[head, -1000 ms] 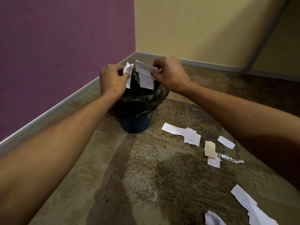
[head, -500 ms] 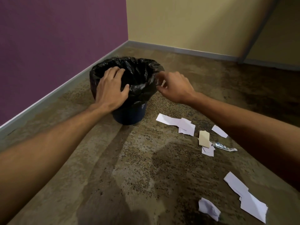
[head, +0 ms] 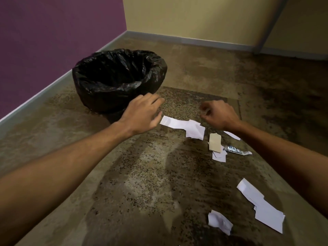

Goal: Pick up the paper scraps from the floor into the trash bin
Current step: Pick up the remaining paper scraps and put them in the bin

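A trash bin lined with a black bag stands on the floor near the purple wall. White paper scraps lie just right of it, a tan scrap beside them, a crumpled scrap and long white strips nearer me. My left hand hovers in front of the bin, fingers apart, holding nothing. My right hand hangs over the scraps with its fingers curled in; nothing shows in it.
A silver wrapper lies next to the tan scrap. The purple wall runs along the left and a yellow wall at the back, meeting in a corner behind the bin. Speckled brown floor spreads in front.
A second ago both hands held paper scraps over the bin; the scraps are gone from them. Both hands have since drawn back from the bin's rim and down toward the scraps on the floor.
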`<state>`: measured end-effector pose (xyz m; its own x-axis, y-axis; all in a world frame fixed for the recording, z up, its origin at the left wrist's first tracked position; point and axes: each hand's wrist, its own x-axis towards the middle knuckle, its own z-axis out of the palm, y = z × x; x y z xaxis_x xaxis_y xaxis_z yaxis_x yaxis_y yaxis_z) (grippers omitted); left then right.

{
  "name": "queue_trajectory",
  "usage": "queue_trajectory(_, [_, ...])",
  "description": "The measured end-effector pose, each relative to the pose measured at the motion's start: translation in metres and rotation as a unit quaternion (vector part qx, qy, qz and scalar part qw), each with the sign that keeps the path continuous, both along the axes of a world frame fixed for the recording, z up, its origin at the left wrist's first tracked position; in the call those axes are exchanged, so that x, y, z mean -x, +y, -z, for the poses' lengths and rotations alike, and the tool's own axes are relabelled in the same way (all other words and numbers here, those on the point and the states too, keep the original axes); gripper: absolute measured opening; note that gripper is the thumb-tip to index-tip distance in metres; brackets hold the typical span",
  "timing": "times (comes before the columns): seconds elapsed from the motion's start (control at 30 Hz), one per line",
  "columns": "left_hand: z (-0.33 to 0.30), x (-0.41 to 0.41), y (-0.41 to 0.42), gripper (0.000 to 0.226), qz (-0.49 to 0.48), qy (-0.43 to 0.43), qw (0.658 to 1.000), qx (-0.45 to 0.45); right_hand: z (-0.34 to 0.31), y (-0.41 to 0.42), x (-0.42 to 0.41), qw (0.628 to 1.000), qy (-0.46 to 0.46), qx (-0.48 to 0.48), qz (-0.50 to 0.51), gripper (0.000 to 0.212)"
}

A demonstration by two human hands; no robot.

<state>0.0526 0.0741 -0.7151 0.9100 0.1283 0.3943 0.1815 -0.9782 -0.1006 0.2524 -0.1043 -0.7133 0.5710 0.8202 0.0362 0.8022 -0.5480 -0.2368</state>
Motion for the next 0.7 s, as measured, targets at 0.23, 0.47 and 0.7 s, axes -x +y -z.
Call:
queue_trajectory(0.23, [0.04,-0.037,-0.019,0.041,-0.008,0.106,0.993,0.05,0.051,-0.033,-0.032,0.994,0.053,0.088,0.039,0.027])
queue_trajectory(0.47, [0.079,-0.079,-0.042,0.048,-0.024,0.171,0.981,0.087,0.081,-0.06,-0.043,0.984,0.085,0.159,0.002,0.076])
queue_trajectory(0.7, [0.108,-0.106,-0.06,0.066,-0.017,0.224,0.969,0.104,0.108,-0.076,-0.047,0.965,0.027,0.251,-0.068,0.107])
